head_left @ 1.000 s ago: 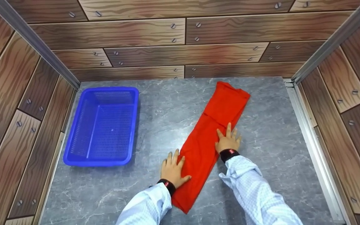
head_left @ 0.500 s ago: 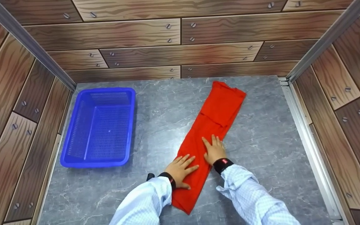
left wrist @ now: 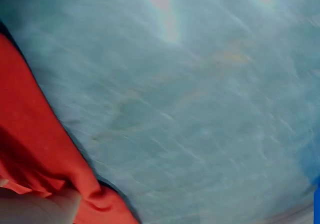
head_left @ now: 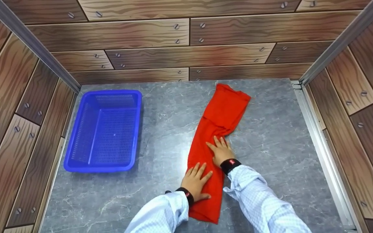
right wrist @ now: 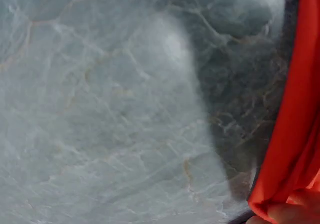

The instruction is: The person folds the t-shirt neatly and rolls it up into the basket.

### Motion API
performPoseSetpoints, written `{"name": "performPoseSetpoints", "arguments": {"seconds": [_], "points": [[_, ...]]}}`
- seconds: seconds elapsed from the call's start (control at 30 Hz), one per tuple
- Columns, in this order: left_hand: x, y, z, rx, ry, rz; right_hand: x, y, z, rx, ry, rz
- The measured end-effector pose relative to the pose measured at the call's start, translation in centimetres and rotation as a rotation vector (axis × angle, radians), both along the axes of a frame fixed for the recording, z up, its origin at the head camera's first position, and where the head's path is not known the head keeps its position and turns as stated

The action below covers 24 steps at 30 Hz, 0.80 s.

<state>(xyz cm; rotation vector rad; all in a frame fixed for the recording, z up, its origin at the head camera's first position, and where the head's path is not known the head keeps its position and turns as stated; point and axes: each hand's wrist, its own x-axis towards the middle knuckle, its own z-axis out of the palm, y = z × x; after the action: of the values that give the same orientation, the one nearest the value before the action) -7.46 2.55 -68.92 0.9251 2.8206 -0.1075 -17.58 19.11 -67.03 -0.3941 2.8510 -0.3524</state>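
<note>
A long folded red cloth, perhaps a garment, lies across the grey marbled surface, bent near its middle where wrinkles gather. My left hand rests on its lower part with fingers spread. Higher up, my right hand presses on the right edge, its fingers also spread and fairly straight. In the left wrist view the red cloth shows at the left, with part of a finger on it. The right wrist view has the cloth's edge along the right side, with blurred fingertips at the bottom.
A blue perforated plastic basket stands at the left with nothing inside. Wood-patterned walls enclose the back and both sides. A metal rail runs along the right edge of the grey surface.
Both hands have come inward onto the cloth, the left moving right and the right moving left and down. The cloth's lower end has swung right, and its middle has bent and wrinkled.
</note>
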Motion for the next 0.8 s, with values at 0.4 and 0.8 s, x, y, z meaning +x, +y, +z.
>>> {"name": "performPoseSetpoints", "arguments": {"seconds": [0.4, 0.8], "points": [[0.9, 2.3, 0.3, -0.01, -0.012, 0.081, 0.3, -1.1, -0.4, 0.072, 0.132, 0.06], [0.4, 2.0, 1.2, -0.049, -0.072, -0.084, 0.6, -0.5, 0.4, -0.075, 0.199, -0.135]]}}
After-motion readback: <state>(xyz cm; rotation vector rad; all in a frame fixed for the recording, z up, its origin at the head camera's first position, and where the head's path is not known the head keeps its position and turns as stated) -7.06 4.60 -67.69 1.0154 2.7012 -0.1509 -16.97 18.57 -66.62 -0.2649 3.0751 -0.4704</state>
